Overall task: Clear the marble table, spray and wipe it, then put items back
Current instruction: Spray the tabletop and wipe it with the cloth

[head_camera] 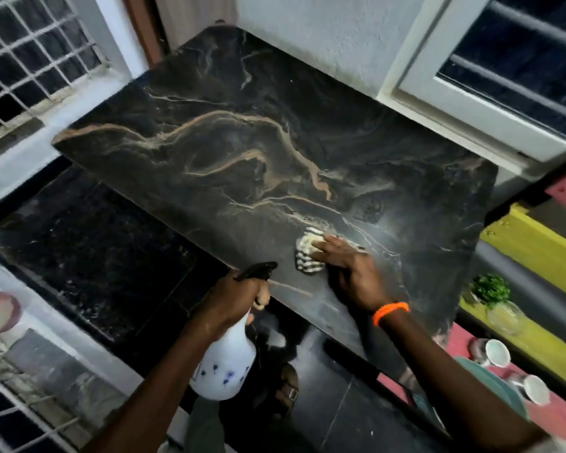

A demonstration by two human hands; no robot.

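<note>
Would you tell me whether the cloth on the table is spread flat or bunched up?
Bunched up: the cloth sits as a crumpled wad under the right hand's straight fingers on the table.

1. Black marble table top with tan veins (242, 152): your whole slab shows bare except for the cloth.
2. Crumpled white cloth with dark stripes (304, 256): lies near the slab's front edge, under your fingers.
3. White plastic spray bottle with black trigger head (226, 364): held upright by its neck, just off the front edge.
</note>
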